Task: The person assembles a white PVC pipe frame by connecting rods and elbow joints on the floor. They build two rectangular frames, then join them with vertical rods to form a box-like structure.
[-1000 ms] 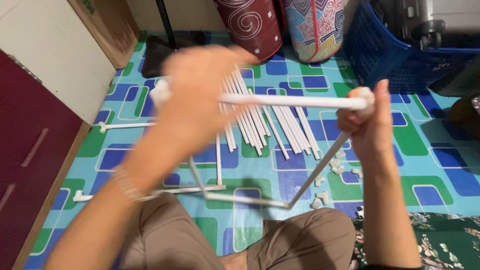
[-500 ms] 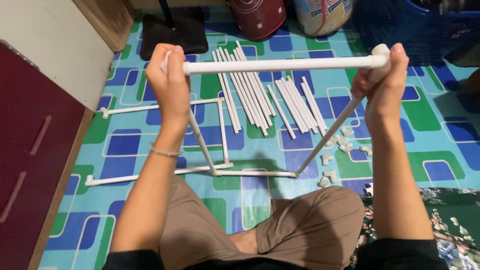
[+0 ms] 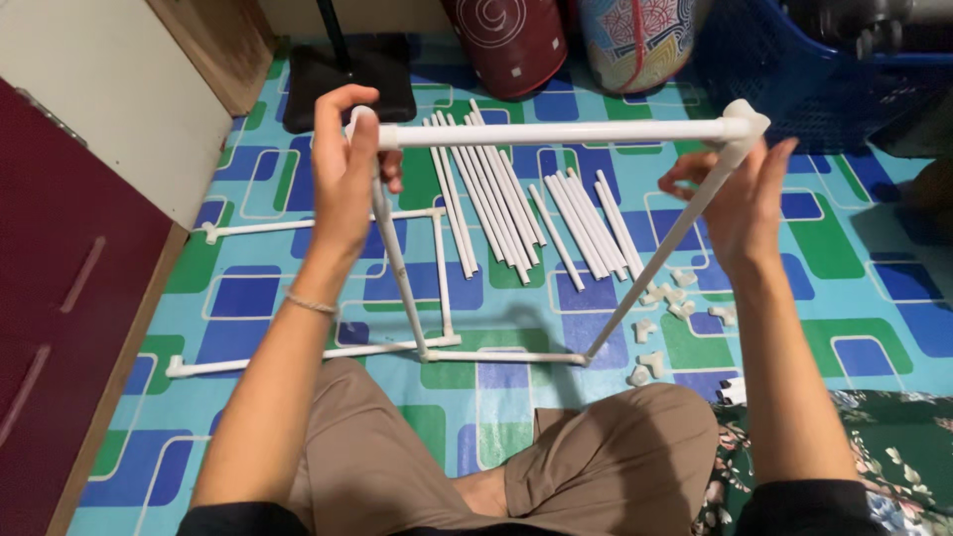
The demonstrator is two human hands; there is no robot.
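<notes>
I hold up a frame of white plastic pipes (image 3: 556, 132) over my lap. My left hand (image 3: 345, 177) grips its top left corner. My right hand (image 3: 740, 203) sits just under the top right corner joint (image 3: 743, 121), fingers spread and loosely around the slanted pipe. Two side pipes run down to a bottom bar (image 3: 506, 356) near my knees. A flat part of the same pipework (image 3: 318, 224) lies on the floor to the left. Loose white pipes (image 3: 516, 213) lie in a row on the mat behind the frame.
Several small white pipe joints (image 3: 660, 318) are scattered on the patterned blue-green mat at right. A dark red cabinet (image 3: 60, 288) stands at left. A black stand base (image 3: 347, 84), two patterned round containers (image 3: 516, 40) and a blue basket (image 3: 794, 69) line the back.
The frame has tilted slightly and come lower in view. My right hand has loosened from a closed grip on the top right corner to spread fingers below it.
</notes>
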